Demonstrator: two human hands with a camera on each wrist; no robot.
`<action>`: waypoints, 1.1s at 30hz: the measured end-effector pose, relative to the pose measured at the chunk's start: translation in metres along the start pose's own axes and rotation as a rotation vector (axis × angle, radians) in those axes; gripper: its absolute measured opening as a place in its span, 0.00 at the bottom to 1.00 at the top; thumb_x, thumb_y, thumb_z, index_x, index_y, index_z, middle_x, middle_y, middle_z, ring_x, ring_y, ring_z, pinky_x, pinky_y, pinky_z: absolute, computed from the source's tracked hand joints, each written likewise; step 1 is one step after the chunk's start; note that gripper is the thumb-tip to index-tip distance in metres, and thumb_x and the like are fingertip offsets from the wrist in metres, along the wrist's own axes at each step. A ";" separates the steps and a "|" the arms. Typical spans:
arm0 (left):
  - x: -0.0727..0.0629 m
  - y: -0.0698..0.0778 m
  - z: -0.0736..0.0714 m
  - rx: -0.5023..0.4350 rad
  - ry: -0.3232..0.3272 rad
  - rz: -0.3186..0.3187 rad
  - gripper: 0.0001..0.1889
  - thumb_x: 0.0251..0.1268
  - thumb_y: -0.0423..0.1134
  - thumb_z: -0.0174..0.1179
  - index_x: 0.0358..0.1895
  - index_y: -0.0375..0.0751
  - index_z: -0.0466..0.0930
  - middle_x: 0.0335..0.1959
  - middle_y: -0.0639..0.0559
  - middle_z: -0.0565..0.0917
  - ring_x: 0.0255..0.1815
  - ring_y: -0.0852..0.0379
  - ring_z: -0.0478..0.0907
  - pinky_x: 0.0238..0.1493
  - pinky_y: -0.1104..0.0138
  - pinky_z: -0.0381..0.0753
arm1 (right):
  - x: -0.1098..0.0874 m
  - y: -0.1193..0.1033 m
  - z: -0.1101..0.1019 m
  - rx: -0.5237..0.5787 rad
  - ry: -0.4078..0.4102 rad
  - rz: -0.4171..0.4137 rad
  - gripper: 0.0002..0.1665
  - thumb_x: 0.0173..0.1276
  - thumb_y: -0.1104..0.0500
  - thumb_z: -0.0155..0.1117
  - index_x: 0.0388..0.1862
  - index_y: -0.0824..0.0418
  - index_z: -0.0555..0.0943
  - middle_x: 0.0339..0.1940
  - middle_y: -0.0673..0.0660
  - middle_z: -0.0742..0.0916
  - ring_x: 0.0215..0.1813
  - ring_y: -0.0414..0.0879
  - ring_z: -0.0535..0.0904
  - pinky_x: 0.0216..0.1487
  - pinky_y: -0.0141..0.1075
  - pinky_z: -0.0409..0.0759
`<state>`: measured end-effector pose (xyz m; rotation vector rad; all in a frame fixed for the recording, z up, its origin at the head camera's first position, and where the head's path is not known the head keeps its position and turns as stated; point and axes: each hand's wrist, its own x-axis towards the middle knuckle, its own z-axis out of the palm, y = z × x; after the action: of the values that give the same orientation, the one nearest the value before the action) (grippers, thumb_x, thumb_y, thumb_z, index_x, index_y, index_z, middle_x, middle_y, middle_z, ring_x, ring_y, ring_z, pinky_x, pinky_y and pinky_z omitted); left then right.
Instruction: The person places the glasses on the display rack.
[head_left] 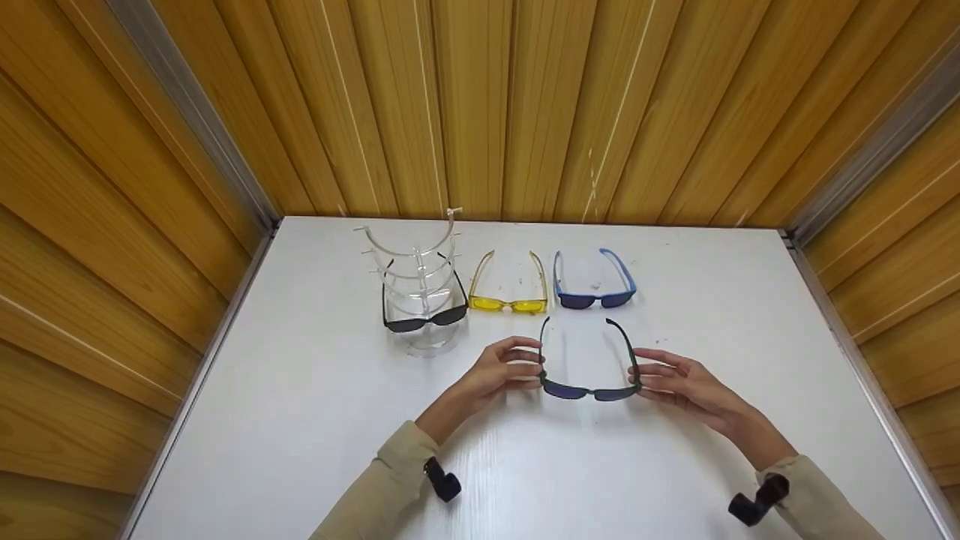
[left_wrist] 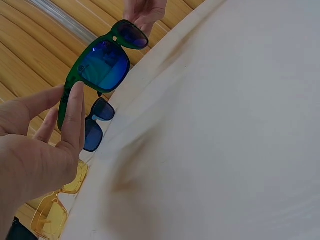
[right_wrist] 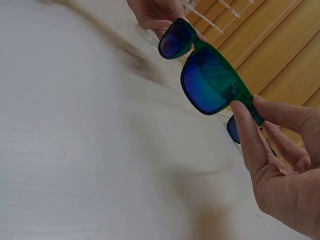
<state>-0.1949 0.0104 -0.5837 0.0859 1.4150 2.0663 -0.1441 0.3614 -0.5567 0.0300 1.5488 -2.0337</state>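
Both hands hold a pair of green-framed sunglasses with mirrored blue lenses, raised over the white table with the arms unfolded and pointing away from me. My left hand pinches the left hinge corner between thumb and fingers; my right hand does the same at the right corner. In the left wrist view, the green sunglasses appear tilted, and the left hand grips the frame's near end. From the right wrist view, the right hand has its fingertips at the hinge, below the blue-green lens.
A clear display stand with curved tiers stands at the left, black sunglasses on its lower part. Yellow glasses and blue sunglasses lie in a row beyond the hands. Wood-look panels enclose the white table.
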 end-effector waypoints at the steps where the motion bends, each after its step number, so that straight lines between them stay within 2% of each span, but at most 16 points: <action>1: -0.002 0.001 -0.001 0.006 0.005 0.005 0.24 0.64 0.22 0.63 0.65 0.30 0.74 0.44 0.50 0.83 0.41 0.58 0.84 0.44 0.63 0.91 | 0.001 0.000 0.002 0.009 -0.001 0.002 0.27 0.76 0.71 0.56 0.70 0.55 0.74 0.58 0.56 0.89 0.58 0.42 0.87 0.63 0.37 0.84; 11: -0.025 0.007 -0.016 0.027 0.028 0.007 0.24 0.64 0.23 0.63 0.64 0.29 0.74 0.45 0.49 0.84 0.41 0.57 0.85 0.46 0.60 0.91 | 0.010 0.002 0.021 -0.025 0.003 0.011 0.29 0.75 0.69 0.59 0.72 0.53 0.73 0.58 0.53 0.87 0.58 0.42 0.86 0.64 0.36 0.83; 16: -0.033 0.011 -0.023 0.036 0.033 0.016 0.24 0.64 0.24 0.64 0.63 0.30 0.74 0.46 0.49 0.83 0.42 0.57 0.86 0.47 0.60 0.91 | 0.016 0.002 0.028 -0.023 -0.008 0.017 0.29 0.75 0.69 0.60 0.72 0.54 0.73 0.60 0.55 0.86 0.57 0.43 0.86 0.64 0.37 0.84; 23: -0.039 0.012 -0.033 0.049 0.036 0.037 0.29 0.64 0.25 0.64 0.69 0.31 0.69 0.47 0.49 0.84 0.42 0.58 0.86 0.47 0.60 0.91 | 0.027 0.003 0.036 -0.058 0.019 0.049 0.34 0.74 0.67 0.63 0.77 0.59 0.67 0.62 0.59 0.85 0.56 0.43 0.86 0.63 0.37 0.84; 28: -0.041 0.012 -0.037 0.045 0.041 0.050 0.34 0.65 0.24 0.63 0.74 0.36 0.66 0.47 0.50 0.85 0.41 0.60 0.86 0.47 0.62 0.91 | 0.033 0.002 0.040 -0.035 0.028 0.060 0.36 0.73 0.67 0.63 0.78 0.61 0.65 0.61 0.58 0.85 0.56 0.43 0.87 0.63 0.37 0.84; 33: -0.043 0.011 -0.042 0.042 0.044 0.052 0.34 0.64 0.23 0.63 0.75 0.34 0.65 0.47 0.49 0.84 0.42 0.59 0.86 0.47 0.63 0.91 | 0.037 0.002 0.044 -0.016 0.027 0.073 0.36 0.73 0.67 0.63 0.78 0.61 0.64 0.61 0.58 0.86 0.56 0.44 0.87 0.62 0.37 0.85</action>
<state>-0.1821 -0.0488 -0.5795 0.0959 1.4982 2.0926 -0.1602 0.3060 -0.5567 0.1069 1.5576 -1.9723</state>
